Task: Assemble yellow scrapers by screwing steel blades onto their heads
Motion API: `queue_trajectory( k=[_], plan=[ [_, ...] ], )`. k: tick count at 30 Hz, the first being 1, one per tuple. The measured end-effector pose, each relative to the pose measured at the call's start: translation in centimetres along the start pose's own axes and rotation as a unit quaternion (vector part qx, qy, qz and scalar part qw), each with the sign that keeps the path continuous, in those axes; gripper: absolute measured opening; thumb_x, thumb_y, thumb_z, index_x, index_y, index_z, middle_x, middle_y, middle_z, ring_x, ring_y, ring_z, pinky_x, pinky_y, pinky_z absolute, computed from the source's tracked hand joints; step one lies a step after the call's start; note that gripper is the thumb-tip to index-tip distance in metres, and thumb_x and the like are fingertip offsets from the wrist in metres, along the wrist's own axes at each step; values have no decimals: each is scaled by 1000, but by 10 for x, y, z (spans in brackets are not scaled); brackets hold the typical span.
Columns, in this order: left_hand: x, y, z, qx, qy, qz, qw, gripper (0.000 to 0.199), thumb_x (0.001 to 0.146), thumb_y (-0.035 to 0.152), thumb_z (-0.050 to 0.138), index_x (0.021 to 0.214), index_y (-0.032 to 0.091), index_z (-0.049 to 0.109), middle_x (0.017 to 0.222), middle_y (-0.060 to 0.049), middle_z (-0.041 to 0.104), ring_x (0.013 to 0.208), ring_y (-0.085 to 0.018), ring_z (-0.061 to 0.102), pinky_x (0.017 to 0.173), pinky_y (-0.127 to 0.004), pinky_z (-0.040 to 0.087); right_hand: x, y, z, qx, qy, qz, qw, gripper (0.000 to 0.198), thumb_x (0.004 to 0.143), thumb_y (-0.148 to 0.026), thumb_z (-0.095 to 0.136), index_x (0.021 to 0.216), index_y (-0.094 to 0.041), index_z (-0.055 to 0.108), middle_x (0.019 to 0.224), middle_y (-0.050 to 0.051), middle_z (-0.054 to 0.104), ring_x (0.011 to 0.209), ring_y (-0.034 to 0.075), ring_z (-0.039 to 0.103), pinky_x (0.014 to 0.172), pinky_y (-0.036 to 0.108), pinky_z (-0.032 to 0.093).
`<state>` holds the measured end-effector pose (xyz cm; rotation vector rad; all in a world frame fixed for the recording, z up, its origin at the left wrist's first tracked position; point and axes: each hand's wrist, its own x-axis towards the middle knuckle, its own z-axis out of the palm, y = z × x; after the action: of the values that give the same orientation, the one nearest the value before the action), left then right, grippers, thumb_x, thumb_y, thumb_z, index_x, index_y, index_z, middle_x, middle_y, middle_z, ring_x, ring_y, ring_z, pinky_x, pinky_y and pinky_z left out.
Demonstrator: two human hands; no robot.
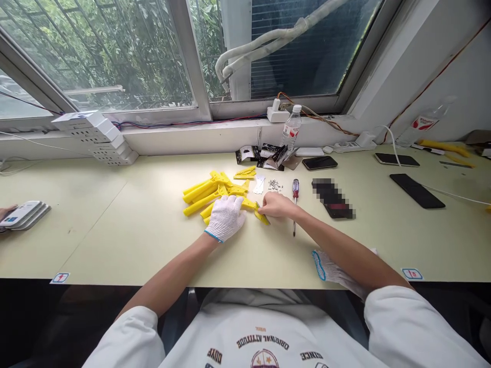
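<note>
My left hand (225, 217), in a white knitted glove with a blue cuff edge, is closed around a yellow plastic-handled tool (249, 204). Bare and pinched, my right hand (279, 205) grips the tool's yellow end piece (262, 217), which has a thin grey edge. Just left of and behind the glove lies a pile of yellow plastic handles (203, 191), partly hidden by it. Small flat yellow parts (245, 173) sit beyond the pile. White flat pieces (259, 184) and a scatter of small screws (274, 185) lie behind my hands. A screwdriver (295, 189) rests beside my right hand.
Black packets (264, 155) and a water bottle (291, 125) stand near the sill. Phones (319, 163) and a dark pixelated object (333, 199) lie to the right. A loose glove (333, 271) is under my right forearm. White boxes (97, 138) are stacked left; another person's hand (6, 212) shows.
</note>
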<state>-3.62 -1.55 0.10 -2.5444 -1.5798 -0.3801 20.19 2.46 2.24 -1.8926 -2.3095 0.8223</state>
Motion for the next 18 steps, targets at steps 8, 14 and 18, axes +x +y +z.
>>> queue_trajectory(
  k=[8, 14, 18],
  plan=[
    [2, 12, 0, -55, -9, 162, 985, 35, 104, 30, 60, 138, 26, 66, 140, -11, 70, 132, -34, 59, 110, -54, 46, 13, 33, -44, 112, 19, 31, 993, 21, 84, -31, 70, 68, -18, 68, 76, 5, 71, 64, 16, 59, 57, 28, 41],
    [8, 15, -4, -61, -33, 242, 968, 30, 108, 29, 56, 135, 30, 70, 148, -9, 66, 153, -34, 49, 126, -57, 36, 32, 39, -36, 138, 97, 56, 984, 29, 90, -36, 69, 68, -18, 66, 77, 5, 72, 67, 15, 56, 59, 28, 38],
    [5, 14, -6, -75, -36, 260, 962, 23, 111, 34, 55, 125, 30, 72, 142, -8, 70, 152, -31, 50, 129, -57, 30, 41, 27, -24, 136, 130, 63, 980, 35, 98, -42, 63, 73, -19, 67, 80, 4, 73, 71, 16, 59, 61, 28, 37]
  ],
)
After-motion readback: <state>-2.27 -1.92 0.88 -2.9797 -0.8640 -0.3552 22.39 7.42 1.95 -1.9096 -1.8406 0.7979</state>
